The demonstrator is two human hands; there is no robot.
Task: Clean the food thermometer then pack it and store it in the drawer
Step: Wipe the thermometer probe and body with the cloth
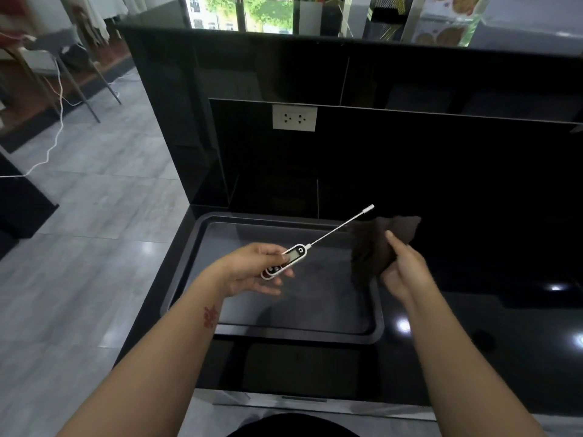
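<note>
Gripping the white body of the food thermometer (pixel 285 260) between thumb and fingers, the left hand (pixel 252 269) is holding it in the air above the grey tray (pixel 189 266), with the thin metal probe slanting up and to the right and its white-capped tip sitting just left of the cloth. The right hand (pixel 405 269) is closing around a bunched dark brown cloth (pixel 373 244), thumb pressing on its front, and is hovering over the tray's right edge, near the probe but not touching it. The tray is resting on the glossy black worktop (pixel 489 304), below a white wall socket (pixel 294 118).
</note>
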